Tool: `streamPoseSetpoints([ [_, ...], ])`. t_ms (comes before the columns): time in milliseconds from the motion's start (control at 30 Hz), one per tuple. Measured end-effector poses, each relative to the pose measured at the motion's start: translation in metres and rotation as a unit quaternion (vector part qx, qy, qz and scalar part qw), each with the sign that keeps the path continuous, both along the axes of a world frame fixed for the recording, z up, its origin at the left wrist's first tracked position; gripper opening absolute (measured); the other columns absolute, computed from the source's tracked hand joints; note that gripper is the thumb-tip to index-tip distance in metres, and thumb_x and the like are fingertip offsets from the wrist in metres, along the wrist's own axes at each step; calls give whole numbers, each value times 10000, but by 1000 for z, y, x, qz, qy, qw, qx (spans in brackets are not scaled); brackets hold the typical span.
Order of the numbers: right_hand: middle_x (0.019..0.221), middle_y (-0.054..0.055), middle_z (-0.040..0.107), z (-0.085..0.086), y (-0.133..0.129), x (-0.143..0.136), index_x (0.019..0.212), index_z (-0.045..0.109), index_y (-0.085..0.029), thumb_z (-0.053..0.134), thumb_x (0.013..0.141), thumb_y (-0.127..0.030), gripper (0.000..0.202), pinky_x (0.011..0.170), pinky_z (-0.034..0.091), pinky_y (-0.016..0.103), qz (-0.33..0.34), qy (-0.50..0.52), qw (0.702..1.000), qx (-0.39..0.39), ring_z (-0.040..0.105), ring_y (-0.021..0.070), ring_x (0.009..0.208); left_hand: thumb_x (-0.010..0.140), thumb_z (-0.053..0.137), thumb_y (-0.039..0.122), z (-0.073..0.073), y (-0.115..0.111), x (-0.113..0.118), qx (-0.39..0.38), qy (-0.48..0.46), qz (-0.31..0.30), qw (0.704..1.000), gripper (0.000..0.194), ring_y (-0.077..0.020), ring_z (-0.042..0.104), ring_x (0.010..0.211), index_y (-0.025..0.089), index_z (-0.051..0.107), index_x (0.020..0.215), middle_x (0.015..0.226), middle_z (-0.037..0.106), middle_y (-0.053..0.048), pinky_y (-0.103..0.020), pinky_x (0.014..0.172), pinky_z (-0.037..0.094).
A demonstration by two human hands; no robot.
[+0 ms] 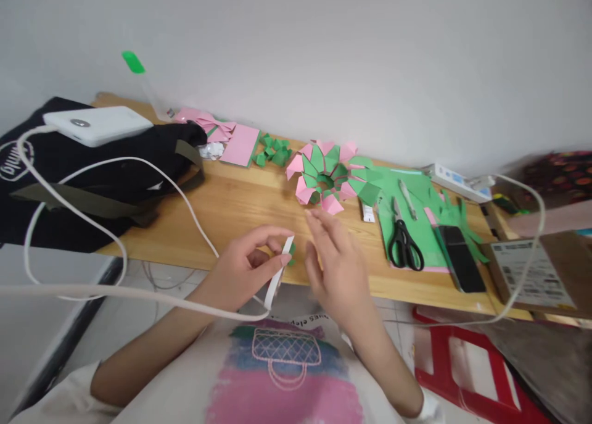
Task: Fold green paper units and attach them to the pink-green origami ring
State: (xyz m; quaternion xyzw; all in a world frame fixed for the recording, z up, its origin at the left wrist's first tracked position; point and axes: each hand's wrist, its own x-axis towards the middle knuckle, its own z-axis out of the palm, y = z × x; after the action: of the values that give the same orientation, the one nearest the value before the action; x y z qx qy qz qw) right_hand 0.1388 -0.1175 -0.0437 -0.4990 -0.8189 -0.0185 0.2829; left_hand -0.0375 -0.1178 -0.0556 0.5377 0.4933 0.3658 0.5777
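Observation:
My left hand (252,260) pinches a thin white strip (279,274) between thumb and fingers, near the table's front edge. A small bit of green (291,251) shows just behind the strip. To its right, my right hand (335,260) has its fingers apart and holds nothing that I can see. Beyond my hands stands a ring-shaped flower of folded green and pink paper (325,174). Small green folded pieces (272,150) lie to its left, beside a pink paper stack (241,145).
Black scissors (406,246) and a cutter (407,199) lie on green sheets (428,242), beside a phone (461,260). At the left are a black bag (97,171) and a white power bank (99,124). A white cable (185,303) crosses in front of my left forearm.

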Motion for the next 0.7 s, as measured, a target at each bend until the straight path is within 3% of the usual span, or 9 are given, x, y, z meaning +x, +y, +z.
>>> streamPoseSetpoints([
  [67,1162,165,665,-1,3,23,1269,560,-97,428,914,-186,389,847,538,384,-74,31,997,3,648,234,1006,792,677,309,0,-1,0,-6,1,12,1000,401,-49,510,468,229,606,1179,794,583,37,-156,418,447],
  [133,1090,152,679,-3,4,59,1185,613,-114,442,900,-268,366,830,535,385,-226,46,973,-4,652,238,952,781,683,325,-1,-1,-2,-5,6,37,999,515,-62,519,483,222,552,1269,784,597,35,-168,434,464],
  [200,1106,155,679,-7,3,99,1154,635,-125,445,869,-312,390,851,514,400,-416,8,906,-77,649,253,954,765,693,337,-3,1,-5,-4,8,52,999,543,-77,544,515,200,550,1270,764,600,33,-180,463,485],
  [233,1090,183,684,-10,1,119,1134,652,-103,463,846,-318,406,849,500,440,-454,-5,885,-101,645,295,967,760,696,341,-5,2,-6,-5,10,53,999,511,-85,561,537,192,576,1234,765,600,29,-185,479,496],
  [300,972,216,706,-16,-4,151,986,708,-80,495,801,-314,366,780,489,467,-490,-20,859,-148,651,343,895,750,704,344,-7,5,-10,-6,15,34,999,414,-95,585,563,186,633,1126,777,600,21,-193,497,514],
  [400,806,184,712,-28,-10,176,812,729,-114,560,759,-339,286,708,474,415,-496,-30,838,-225,661,334,808,759,706,339,-6,6,-11,-9,21,9,1000,304,-81,564,541,203,664,1027,785,581,25,-185,481,507],
  [567,866,167,719,-46,-1,178,791,724,-157,627,728,-431,297,717,451,359,-468,-26,839,-278,663,322,903,798,675,303,10,-2,-7,-33,-3,17,999,265,-59,565,499,228,626,1047,822,551,40,-175,463,503],
  [700,810,166,715,-51,13,179,693,702,-171,661,645,-371,209,710,439,377,-474,12,837,-274,667,348,883,800,684,301,16,-1,-10,-56,-35,3,998,295,-78,625,477,231,583,1067,838,563,43,-178,435,508],
])
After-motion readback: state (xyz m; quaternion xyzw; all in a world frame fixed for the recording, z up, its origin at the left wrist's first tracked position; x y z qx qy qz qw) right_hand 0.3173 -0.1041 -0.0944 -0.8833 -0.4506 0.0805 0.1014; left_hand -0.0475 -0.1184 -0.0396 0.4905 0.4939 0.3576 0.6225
